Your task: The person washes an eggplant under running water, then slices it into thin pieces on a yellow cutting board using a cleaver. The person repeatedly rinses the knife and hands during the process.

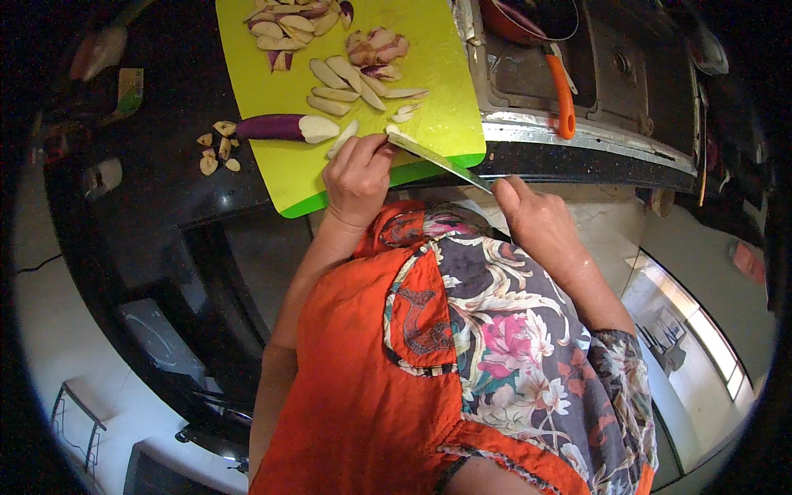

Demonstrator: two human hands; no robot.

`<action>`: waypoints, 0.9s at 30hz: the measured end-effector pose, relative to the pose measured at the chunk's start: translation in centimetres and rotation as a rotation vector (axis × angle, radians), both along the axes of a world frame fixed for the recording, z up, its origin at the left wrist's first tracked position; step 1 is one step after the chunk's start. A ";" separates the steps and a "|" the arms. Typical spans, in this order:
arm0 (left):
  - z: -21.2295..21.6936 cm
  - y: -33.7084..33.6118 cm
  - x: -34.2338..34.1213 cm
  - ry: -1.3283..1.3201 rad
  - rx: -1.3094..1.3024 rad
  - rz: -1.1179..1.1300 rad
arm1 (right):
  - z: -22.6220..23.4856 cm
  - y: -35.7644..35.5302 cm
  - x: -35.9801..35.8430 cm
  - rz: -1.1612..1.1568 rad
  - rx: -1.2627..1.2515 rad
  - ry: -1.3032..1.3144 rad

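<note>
My right hand is closed round the handle of a knife, whose blade slants up and left over the near edge of a yellow-green cutting board. My left hand is closed near the blade's tip, its fingers pinched; what they hold is mostly hidden, with a small pale bit showing by the tip. Beside those fingers lies a pale eggplant slice. Just left, a purple eggplant with a cut, pale end overhangs the board's left edge. Pale eggplant wedges lie beyond my left hand.
More eggplant pieces are heaped at the board's far side, near a reddish-pale pile. Small trimmed bits sit on the black counter. At right, a pan with an orange handle rests over the sink.
</note>
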State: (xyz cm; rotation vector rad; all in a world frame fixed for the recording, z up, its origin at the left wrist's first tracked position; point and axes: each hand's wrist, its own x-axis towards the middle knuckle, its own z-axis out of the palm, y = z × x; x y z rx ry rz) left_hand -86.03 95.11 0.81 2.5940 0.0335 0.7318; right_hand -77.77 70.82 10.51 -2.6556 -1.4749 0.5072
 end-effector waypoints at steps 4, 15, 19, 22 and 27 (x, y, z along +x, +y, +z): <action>-1.6 0.3 -0.4 -0.040 0.014 -0.024 | -1.6 1.7 -0.4 0.052 -0.017 -0.107; 0.5 0.5 0.7 0.149 -0.282 0.088 | -1.4 -0.9 0.2 -0.147 0.175 -0.011; 2.2 1.2 3.1 0.233 -0.149 -0.013 | -0.5 -1.0 0.3 -0.243 0.282 -0.014; 2.9 1.3 4.2 0.419 -0.070 -0.077 | -0.5 -1.5 0.5 -0.283 0.279 -0.012; 2.5 1.2 4.9 0.424 0.004 -0.111 | -0.6 -2.0 0.3 -0.305 0.282 0.007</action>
